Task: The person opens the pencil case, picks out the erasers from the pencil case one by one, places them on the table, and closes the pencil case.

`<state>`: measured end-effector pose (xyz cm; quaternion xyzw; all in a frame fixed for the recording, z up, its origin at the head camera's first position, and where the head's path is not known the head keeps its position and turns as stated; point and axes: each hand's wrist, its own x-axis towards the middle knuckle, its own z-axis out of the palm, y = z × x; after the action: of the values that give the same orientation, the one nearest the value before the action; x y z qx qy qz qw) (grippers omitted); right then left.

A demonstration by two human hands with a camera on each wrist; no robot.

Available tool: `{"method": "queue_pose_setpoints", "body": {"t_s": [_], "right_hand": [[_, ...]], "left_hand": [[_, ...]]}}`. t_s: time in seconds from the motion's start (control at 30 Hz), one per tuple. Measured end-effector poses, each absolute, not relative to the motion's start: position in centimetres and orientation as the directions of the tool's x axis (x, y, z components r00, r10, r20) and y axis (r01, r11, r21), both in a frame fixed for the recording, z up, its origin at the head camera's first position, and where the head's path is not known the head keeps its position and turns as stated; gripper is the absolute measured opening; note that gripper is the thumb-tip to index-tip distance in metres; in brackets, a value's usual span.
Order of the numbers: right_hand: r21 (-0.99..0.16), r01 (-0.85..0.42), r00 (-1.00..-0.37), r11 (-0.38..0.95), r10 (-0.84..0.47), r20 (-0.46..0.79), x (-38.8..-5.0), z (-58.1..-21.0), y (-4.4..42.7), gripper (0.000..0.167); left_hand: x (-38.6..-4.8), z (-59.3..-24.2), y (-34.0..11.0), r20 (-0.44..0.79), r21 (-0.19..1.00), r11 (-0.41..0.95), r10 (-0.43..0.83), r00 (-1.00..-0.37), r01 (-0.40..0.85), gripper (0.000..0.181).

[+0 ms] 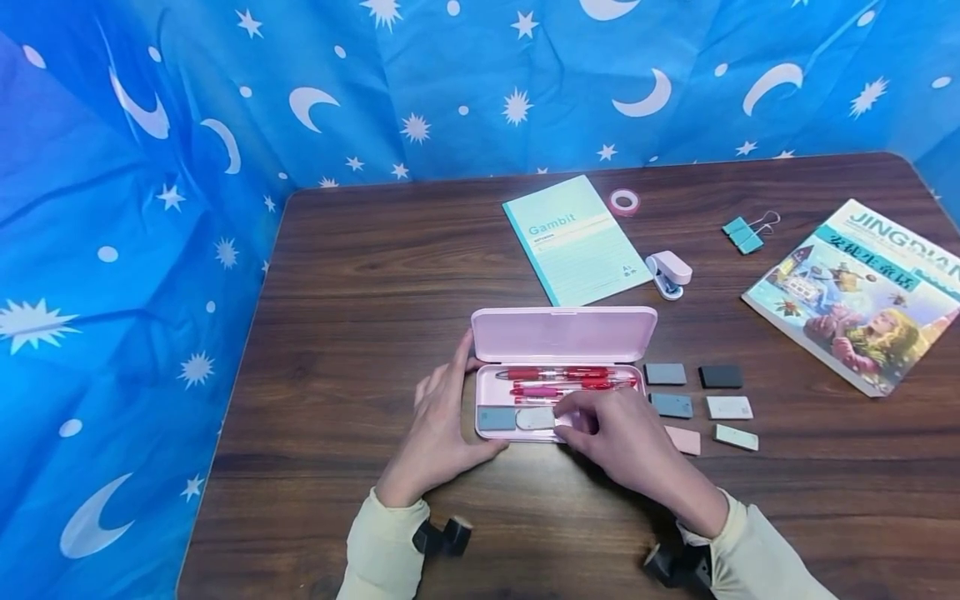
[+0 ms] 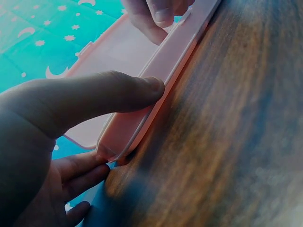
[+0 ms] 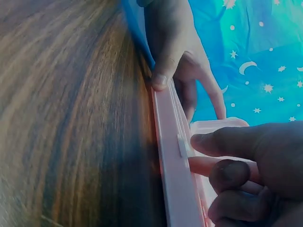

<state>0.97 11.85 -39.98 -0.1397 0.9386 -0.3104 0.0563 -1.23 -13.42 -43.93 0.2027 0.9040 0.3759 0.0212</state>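
An open pink pencil case [image 1: 486,388] lies on the table with its lid [image 1: 562,335] raised at the back. Inside are several red pens [image 1: 555,374], a grey-blue eraser [image 1: 497,418] and a white eraser [image 1: 534,418] along the front. My left hand [image 1: 438,425] grips the case's left end, its thumb [image 2: 142,90] on the front wall and fingers around the end. My right hand [image 1: 618,433] reaches into the case, thumb and forefinger pinching the white eraser's right end. In the right wrist view, the case's front wall [image 3: 175,189] hides that eraser.
Several erasers [image 1: 666,374] lie in two columns right of the case. Behind it are a notebook [image 1: 573,242], a pink tape roll [image 1: 624,202] and a small stapler [image 1: 670,273]. A teal binder clip [image 1: 743,235] and a picture book [image 1: 855,308] lie further right.
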Motion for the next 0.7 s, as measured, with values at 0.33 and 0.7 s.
{"method": "queue_pose_setpoints", "body": {"t_s": [0.33, 0.7], "right_hand": [[-0.554, -0.308, -0.948, 0.774, -0.297, 0.112, 0.4, -40.8, 11.6, 0.027], [-0.779, -0.226, -0.950, 0.584, -0.309, 0.044, 1.0, -39.9, 13.4, 0.030]], "left_hand": [[-1.3, -43.9, -13.3, 0.107, 0.691, 0.634, 0.384, -0.917, 0.346, 0.140], [-1.3, -44.0, -13.4, 0.082, 0.695, 0.642, 0.375, -0.923, 0.323, 0.140]]}}
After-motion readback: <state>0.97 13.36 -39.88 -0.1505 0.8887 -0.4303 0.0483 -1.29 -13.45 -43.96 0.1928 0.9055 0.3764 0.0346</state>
